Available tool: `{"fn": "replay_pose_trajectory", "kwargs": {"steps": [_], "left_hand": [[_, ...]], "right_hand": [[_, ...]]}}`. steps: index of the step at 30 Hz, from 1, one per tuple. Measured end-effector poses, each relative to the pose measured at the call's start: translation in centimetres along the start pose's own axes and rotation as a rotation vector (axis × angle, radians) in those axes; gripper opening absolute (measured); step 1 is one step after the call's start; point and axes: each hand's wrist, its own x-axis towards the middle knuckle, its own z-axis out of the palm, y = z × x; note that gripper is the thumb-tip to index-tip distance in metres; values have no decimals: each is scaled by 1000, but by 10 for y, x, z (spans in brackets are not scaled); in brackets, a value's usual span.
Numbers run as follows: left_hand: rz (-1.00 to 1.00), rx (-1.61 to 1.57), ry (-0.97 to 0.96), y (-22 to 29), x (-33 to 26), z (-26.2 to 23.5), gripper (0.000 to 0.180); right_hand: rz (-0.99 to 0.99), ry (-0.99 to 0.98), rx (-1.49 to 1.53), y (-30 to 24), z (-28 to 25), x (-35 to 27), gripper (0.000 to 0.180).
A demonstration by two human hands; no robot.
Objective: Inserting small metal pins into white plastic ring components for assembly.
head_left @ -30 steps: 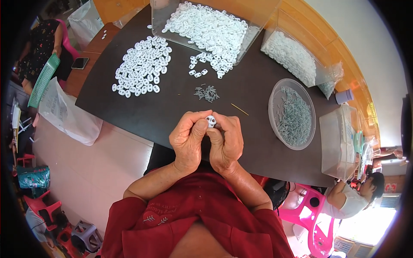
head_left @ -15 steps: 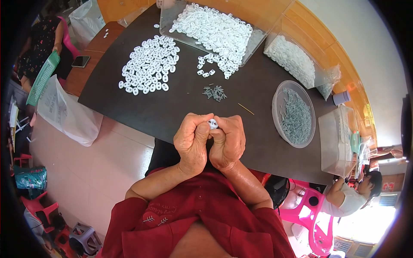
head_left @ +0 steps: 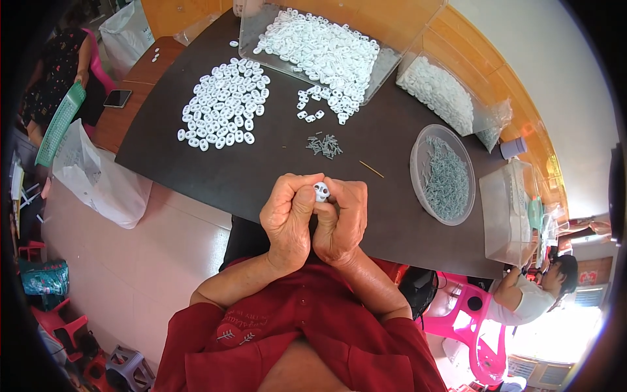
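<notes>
Between my fingertips, over the near edge of the dark table (head_left: 274, 166), is a small white oval plastic piece (head_left: 321, 191) with holes. My left hand (head_left: 287, 215) pinches it from the left, and my right hand (head_left: 343, 219) grips it from the right. The fingers hide most of it. Just beyond my hands lies a small heap of grey screws (head_left: 324, 146). A thin yellowish stick (head_left: 371, 169) rests to its right. Farther left, many white oval pieces (head_left: 225, 104) are spread out flat in one layer.
A clear tray (head_left: 385, 72) tipped on its side spills white pieces at the back. At right stand a round tub (head_left: 414, 176) of screws, a bag of white parts (head_left: 437, 95) and a clear box (head_left: 499, 212). People sit at far left and right.
Both hands keep hold of the white piece, which has turned slightly and shows more of its holes. The whole view has shifted a little; the things on the table lie as before.
</notes>
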Motion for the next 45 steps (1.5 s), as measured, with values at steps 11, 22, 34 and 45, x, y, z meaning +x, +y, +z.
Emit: {"fn": "replay_pose_trajectory", "kwargs": {"steps": [11,22,34,45], "left_hand": [[104,109,10,2,-3,-6,17],[143,232,12,-2,4,-3,16],[-299,243,-228,-15,21,-32,32],[-55,780,-292,-42,97,-57,16]], "right_hand": [[16,2,53,-4,4,0,18],[-20,1,51,5,6,8,10],[-6,-101,-282,70,-52,66,9],[253,22,-880,289,-153,226,22]]}}
